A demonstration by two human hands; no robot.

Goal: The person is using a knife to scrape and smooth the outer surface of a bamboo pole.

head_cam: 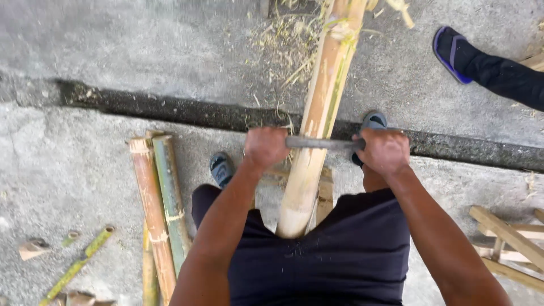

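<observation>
A thick pale bamboo pole (317, 107) runs from between my legs up and away over the concrete. A grey metal blade (317, 143) lies flat across the pole. My left hand (265, 146) is closed on the blade's left end. My right hand (384, 151) is closed on its right end. Both fists sit level, one on each side of the pole. Thin bamboo shavings (283, 51) lie scattered to the left of the pole's far part.
Two bamboo lengths (161, 198) lie on the ground to my left, with a thin green stick (79, 263) and offcuts beyond. A dark groove (170, 110) crosses the concrete. Wooden slats (510, 243) sit at right. Another person's leg and blue sandal (450, 54) are at upper right.
</observation>
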